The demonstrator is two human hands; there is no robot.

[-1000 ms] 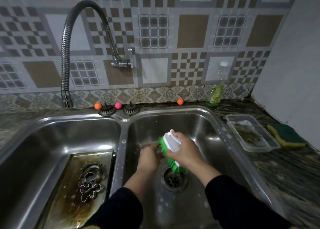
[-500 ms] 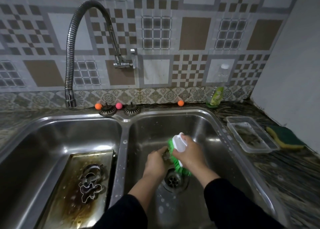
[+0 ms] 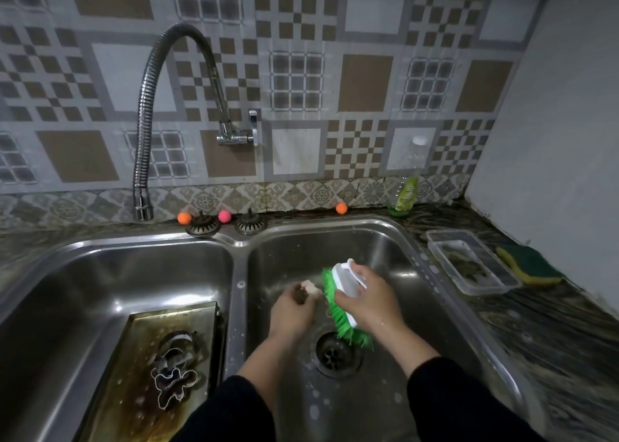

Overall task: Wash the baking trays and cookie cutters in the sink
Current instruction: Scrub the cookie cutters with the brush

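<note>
1. Sleeves, dark, nearest the camera; both forearms reach into the right basin [image 3: 395, 260] of the double sink.
2. Drain [image 3: 337, 355] of that basin, between the two wrists; taken as landmark for all entries.
3. Right hand [image 3: 371, 299], just beyond-right of the drain, fingers curled round the white back of a green-bristled scrub brush [image 3: 341, 304]; bristles face left.
4. Left hand [image 3: 290, 311], just beyond-left of the drain, pinching a small object [image 3: 308, 287] against the bristles; likely a cookie cutter, but too small to confirm.
5. Handling note: short strokes along the piece's edges, pinch kept firm, work held over the drain.
6. Baking tray [image 3: 174, 324], stained, far left of the drain in the left basin, carrying unwashed cookie cutters [image 3: 174, 371].
7. Clearance: divider ridge close beside the left hand; basin wall well right of the brush; open room beyond.
8. Faucet [image 3: 147, 123], beyond-left, spout over the left basin, no water visible.
</note>
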